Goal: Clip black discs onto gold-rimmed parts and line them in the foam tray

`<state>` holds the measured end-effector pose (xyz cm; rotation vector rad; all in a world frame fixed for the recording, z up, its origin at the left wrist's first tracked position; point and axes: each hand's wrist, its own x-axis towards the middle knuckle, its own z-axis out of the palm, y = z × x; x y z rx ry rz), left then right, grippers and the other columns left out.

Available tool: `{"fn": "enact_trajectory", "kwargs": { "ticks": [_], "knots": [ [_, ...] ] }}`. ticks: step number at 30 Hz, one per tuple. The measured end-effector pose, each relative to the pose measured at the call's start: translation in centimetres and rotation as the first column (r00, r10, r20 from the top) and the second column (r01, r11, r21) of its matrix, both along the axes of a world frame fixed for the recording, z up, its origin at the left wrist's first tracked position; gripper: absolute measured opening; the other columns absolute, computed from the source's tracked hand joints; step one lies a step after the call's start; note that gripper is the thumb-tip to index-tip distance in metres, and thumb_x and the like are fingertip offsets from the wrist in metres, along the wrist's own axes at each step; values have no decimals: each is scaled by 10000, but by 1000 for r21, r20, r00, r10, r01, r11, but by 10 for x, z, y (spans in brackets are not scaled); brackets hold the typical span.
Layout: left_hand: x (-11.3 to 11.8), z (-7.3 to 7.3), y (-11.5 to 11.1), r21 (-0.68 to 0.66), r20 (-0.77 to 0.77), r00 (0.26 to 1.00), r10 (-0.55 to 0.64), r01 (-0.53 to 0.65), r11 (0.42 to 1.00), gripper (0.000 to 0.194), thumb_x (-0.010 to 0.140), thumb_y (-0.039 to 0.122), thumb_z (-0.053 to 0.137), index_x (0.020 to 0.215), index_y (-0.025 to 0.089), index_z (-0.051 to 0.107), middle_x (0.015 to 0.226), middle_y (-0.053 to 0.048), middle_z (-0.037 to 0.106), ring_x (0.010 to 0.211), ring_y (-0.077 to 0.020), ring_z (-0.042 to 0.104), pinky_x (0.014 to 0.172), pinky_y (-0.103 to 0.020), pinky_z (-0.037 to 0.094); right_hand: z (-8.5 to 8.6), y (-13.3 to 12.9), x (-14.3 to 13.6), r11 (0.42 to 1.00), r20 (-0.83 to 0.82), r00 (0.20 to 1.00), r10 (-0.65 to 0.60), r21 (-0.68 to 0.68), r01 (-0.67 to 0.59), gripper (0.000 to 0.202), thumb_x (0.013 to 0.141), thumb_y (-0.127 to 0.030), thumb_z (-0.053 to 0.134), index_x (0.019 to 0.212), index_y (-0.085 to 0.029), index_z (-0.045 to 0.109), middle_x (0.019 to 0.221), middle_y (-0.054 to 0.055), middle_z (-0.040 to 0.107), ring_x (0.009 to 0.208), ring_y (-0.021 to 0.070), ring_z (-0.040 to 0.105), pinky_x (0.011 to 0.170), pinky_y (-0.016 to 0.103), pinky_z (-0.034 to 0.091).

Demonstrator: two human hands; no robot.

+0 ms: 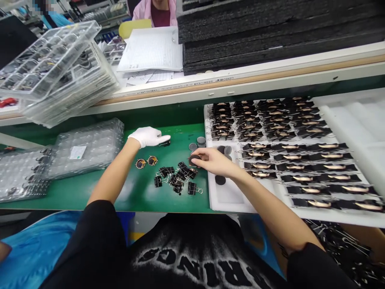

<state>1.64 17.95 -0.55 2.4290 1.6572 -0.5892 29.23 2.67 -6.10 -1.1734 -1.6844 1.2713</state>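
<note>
My left hand (148, 137), in a white glove, reaches over the green bench with its fingertips closed on a small black binder clip (165, 143); part of the clip is hidden. My bare right hand (212, 161) pinches a round black disc (195, 160) between thumb and fingers, above the edge of the white foam tray. Between and below the hands lies a loose pile of black binder clips (177, 176) with silver handles. Two gold-rimmed round pieces (146, 161) with dark faces lie below my left hand. Grey round discs (201, 141) sit just beyond my right hand.
The white foam tray (213, 200) carries rows of clipped pieces (276, 120) and several loose discs (220, 180). Clear plastic trays (87, 148) lie at left. The shelf (156, 94) above holds more trays, papers (153, 48) and black foam sheets (270, 32). A person sits beyond.
</note>
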Motion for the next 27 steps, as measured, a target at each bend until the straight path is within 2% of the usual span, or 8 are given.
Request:
{"fn": "enact_trajectory", "kwargs": {
  "ticks": [2,5,9,12,16,20,24,27],
  "knots": [
    [1,-1,3,90,118,986,118,-129,988,821,850,915,257,699,233,688,797,-125,735,763,-295,677,723,-368,454,1,15,-12,999,52,999,13,-30,-12,70,836,-253,729,855,-218,786,760,16,747,623,161,644,583,286,480],
    [8,-14,5,203,278,932,233,-294,934,844,928,834,146,760,210,688,878,-167,742,848,-332,689,761,-394,460,1,40,-29,998,85,996,26,-58,-22,56,831,-195,719,806,-204,769,749,18,740,638,156,653,594,274,479],
    [20,-33,14,202,356,893,275,-361,911,845,989,741,77,823,198,705,914,-178,753,910,-329,692,799,-396,471,-2,63,-45,995,132,991,18,-103,-4,69,847,-188,710,798,-201,758,686,10,711,602,149,634,512,255,406],
    [24,-34,30,179,405,854,328,-426,887,841,1024,671,34,941,191,720,996,-170,769,930,-296,702,824,-378,488,-6,72,-52,989,165,986,9,-149,16,46,843,-195,736,803,-200,758,679,19,720,572,153,620,470,259,370],
    [27,-37,44,206,411,813,413,-524,826,793,1034,659,97,1119,156,705,1184,-219,739,1100,-339,682,944,-442,480,-11,86,-59,979,203,979,-23,-196,64,65,829,-199,786,777,-194,747,680,34,738,589,159,638,517,257,430],
    [32,-54,36,285,381,791,479,-593,753,729,1042,607,172,1243,120,675,1289,-280,673,1227,-424,624,1046,-595,422,-14,105,-63,968,236,970,-60,-222,114,116,835,-197,783,734,-179,730,702,48,756,610,152,662,512,233,429],
    [35,-67,32,339,375,776,508,-625,703,687,1067,502,107,1318,157,646,1308,-245,665,1244,-400,618,1055,-593,432,-23,126,-70,960,212,973,-87,-243,139,90,830,-185,800,776,-168,729,688,42,751,609,139,682,455,198,390],
    [34,-71,35,344,345,786,513,-614,710,635,1076,475,138,1376,192,621,1311,-225,659,1245,-381,614,1044,-592,450,-30,136,-78,947,166,976,-137,-267,179,122,817,-184,828,833,-169,708,675,33,746,596,134,701,428,174,400]
  ]
}}
